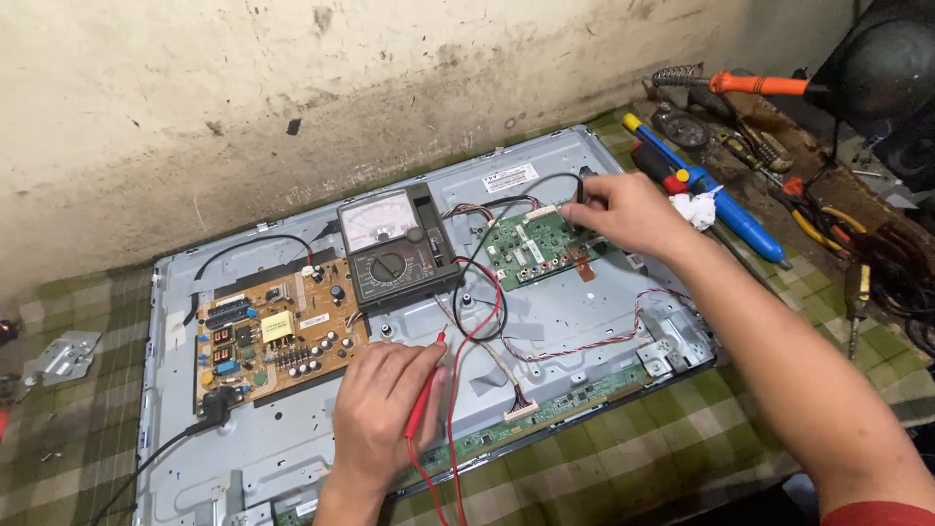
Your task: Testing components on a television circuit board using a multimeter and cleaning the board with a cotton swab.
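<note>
Probing is under way: the red probe (426,390) is pinched in the left hand (383,409), the black probe (580,195) is pinched on the green board (526,248) by the right hand (623,212); the meter (394,245) lies connected.

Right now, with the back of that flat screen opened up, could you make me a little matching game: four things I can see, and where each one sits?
Things:
1. red test probe
2. black analogue meter with a needle dial
3. green circuit board
4. tan circuit board with dark round parts

Places:
A. under the right hand, near the panel's far edge
B. on the panel's left part
C. in the left hand
D. between the two boards on the grey metal panel

Pairs: 1-C, 2-D, 3-A, 4-B
</note>
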